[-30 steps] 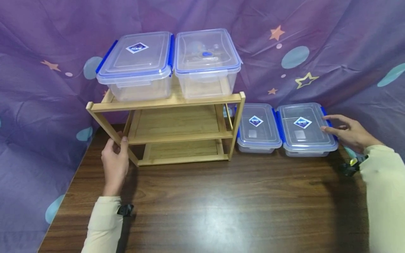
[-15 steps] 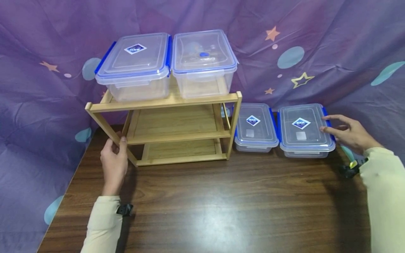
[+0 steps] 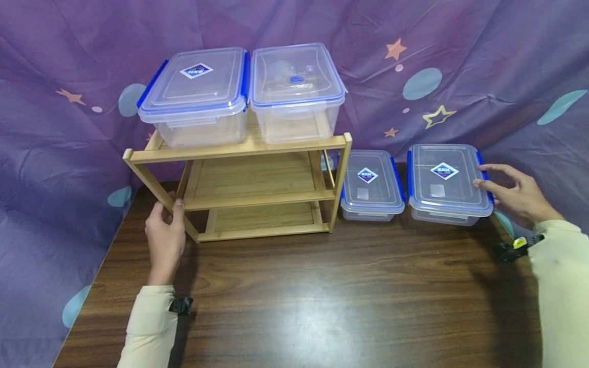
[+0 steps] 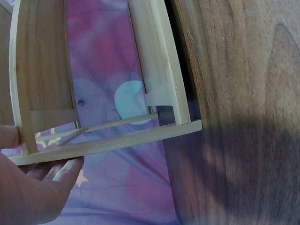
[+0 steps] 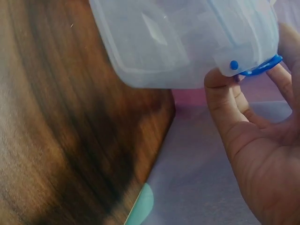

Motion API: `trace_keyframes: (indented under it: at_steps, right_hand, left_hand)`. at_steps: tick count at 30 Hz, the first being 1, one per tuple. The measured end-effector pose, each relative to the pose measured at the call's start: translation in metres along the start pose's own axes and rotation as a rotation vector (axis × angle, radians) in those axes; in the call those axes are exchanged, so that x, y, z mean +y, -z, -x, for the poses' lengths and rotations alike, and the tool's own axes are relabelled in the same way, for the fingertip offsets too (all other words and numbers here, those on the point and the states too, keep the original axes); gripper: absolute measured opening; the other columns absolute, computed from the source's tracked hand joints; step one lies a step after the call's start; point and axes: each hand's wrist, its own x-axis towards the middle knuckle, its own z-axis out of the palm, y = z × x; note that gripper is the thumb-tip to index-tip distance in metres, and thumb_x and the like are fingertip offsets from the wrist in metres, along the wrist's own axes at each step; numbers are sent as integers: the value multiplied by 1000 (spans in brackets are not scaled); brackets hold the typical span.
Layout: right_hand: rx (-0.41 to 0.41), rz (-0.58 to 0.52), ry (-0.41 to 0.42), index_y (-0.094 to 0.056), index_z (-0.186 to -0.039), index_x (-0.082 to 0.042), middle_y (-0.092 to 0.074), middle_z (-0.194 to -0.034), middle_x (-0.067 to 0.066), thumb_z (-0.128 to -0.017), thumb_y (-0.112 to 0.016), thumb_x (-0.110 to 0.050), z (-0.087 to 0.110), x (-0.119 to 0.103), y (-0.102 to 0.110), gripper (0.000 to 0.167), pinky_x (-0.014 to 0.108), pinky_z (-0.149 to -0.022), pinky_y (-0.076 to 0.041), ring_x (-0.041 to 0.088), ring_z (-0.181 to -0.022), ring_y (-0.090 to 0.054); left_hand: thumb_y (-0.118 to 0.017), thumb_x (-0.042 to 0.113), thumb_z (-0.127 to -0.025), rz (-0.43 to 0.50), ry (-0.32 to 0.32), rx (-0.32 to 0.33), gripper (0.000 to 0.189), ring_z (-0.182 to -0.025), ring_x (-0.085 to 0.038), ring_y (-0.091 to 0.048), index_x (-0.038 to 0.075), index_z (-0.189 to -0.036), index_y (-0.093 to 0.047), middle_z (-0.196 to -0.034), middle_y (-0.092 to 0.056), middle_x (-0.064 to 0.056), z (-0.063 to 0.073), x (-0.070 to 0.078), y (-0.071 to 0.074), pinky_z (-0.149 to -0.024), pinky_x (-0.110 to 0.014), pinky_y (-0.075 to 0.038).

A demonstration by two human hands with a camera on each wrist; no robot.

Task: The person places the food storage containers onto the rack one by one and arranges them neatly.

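My left hand point(image 3: 165, 237) grips the left front post of a three-tier bamboo rack point(image 3: 257, 199), thumb in front and fingers behind, as the left wrist view also shows. With my right hand point(image 3: 520, 197) I pinch the right edge of a clear food container point(image 3: 448, 186) with blue clips, by its blue clip point(image 5: 262, 65) in the right wrist view. This container looks raised off the table and slightly tilted. Left of it, a similar flat container point(image 3: 371, 189) stands on the table, now with a gap between the two.
Two larger lidded containers, one with a diamond label point(image 3: 198, 97) and one with a blue vent point(image 3: 299, 97), stand side by side on the rack's top shelf. A purple starred cloth point(image 3: 483, 61) hangs behind the wooden table point(image 3: 322, 301).
My right hand has lifted the right flat container, moving it slightly right and away from its neighbour. My left hand has stayed on the rack's post. The view shifted a little earlier.
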Motion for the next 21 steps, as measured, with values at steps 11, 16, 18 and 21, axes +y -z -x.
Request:
trace_keyframes:
  at_steps: [11,16,18,21]
  right_hand:
    - [24,-470,-16,-61,-131,-28,-70,-77,-3,-95,-71,-7,10,-16,1,43,28,-50,-56,12,-60,-67]
    - [24,-603,-7,-61,-133,-25,-71,-80,-1,-96,-68,-2,17,-23,-5,44,28,-51,-57,15,-61,-68]
    - [24,-637,-1,-59,-134,-25,-72,-82,0,-97,-67,-2,20,-26,-8,44,29,-50,-57,16,-62,-69]
    - [26,-697,43,-59,-134,-21,-72,-84,3,-97,-64,1,24,-28,-16,43,29,-50,-57,17,-61,-69]
  left_hand:
    - [-55,30,-105,0,16,-10,42,-121,-22,-59,3,-138,-60,-132,-64,-17,0,0,1,-100,-44,-50]
    - [-55,31,-105,-3,17,-7,42,-119,-22,-60,4,-137,-61,-130,-65,-16,0,-1,1,-99,-41,-51]
    - [-55,31,-105,-1,16,-7,42,-119,-21,-60,4,-137,-61,-131,-65,-16,0,-1,2,-99,-41,-51]
    - [-55,30,-105,4,18,-10,42,-120,-22,-60,4,-138,-60,-132,-65,-16,0,0,2,-100,-43,-50]
